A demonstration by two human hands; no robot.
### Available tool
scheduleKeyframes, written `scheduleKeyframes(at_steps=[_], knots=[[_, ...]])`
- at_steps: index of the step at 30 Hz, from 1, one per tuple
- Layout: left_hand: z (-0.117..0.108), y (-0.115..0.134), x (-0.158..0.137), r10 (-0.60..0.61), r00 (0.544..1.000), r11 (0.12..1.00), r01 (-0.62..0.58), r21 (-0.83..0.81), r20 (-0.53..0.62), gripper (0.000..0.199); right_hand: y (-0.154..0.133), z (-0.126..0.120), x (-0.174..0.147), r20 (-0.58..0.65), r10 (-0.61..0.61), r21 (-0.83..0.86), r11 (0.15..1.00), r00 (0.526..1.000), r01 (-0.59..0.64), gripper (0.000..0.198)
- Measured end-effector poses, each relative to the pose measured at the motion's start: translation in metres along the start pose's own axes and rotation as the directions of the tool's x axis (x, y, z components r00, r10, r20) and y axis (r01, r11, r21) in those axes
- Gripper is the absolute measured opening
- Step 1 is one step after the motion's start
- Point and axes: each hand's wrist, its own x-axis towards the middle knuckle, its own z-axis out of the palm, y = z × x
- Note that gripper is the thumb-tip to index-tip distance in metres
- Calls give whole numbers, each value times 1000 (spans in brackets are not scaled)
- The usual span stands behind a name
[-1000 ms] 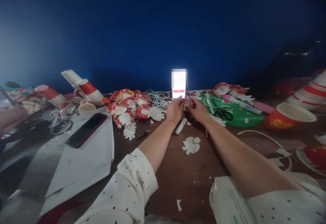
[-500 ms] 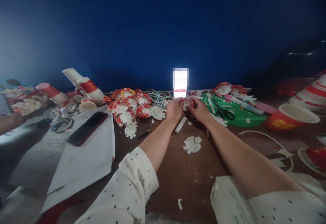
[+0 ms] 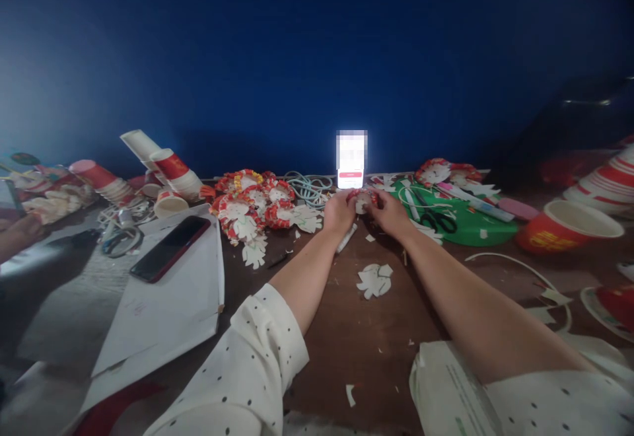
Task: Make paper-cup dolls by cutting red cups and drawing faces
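Note:
My left hand (image 3: 339, 213) and my right hand (image 3: 389, 214) grip a small red-and-white paper craft piece (image 3: 364, 202) between them, from its two sides. The fingers of both hands are closed on its edges and partly hide it. Just behind it stands a lit phone (image 3: 351, 177), upright. Below my left hand lies a white tube (image 3: 346, 238), partly covered by the wrist. Nearer to me, white paper cutouts (image 3: 375, 281) rest on the brown table (image 3: 356, 343).
Similar red-and-white paper crafts (image 3: 242, 208) are heaped at left. Black-handled scissors (image 3: 436, 217) lie on a green sheet (image 3: 485, 230) at right, near a red paper cup (image 3: 564, 224). A dark phone (image 3: 170, 249) rests on a white board (image 3: 148, 330). Another person's hand (image 3: 24, 231) shows far left.
Both hands stay in nearly the same place, still on the paper craft piece. The white tube now shows less beside my left wrist. At far left the other person's hand has shifted slightly.

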Motion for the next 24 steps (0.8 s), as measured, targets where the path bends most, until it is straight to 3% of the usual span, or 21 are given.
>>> scheduleKeyframes(at_steps=[11, 14, 17, 20, 24], knots=[[0, 1, 0, 8, 999, 997, -11, 78, 39, 29, 5, 1, 2, 5, 0, 31, 1000, 1000, 0, 49], [0, 2, -1, 104, 994, 990, -106, 94, 23, 44, 5, 1, 2, 7, -6, 51, 999, 1000, 6, 49], [-1, 3, -2, 262, 961, 954, -271, 131, 82, 55, 5, 2, 1, 23, -24, 85, 996, 999, 22, 49], [-1, 4, -3, 343, 928, 920, -364, 147, 147, 54, 4, 4, 0, 36, -33, 92, 995, 999, 29, 50], [0, 5, -2, 351, 921, 920, -373, 123, 167, 44, 3, 3, 0, 42, -44, 60, 997, 998, 41, 50]])
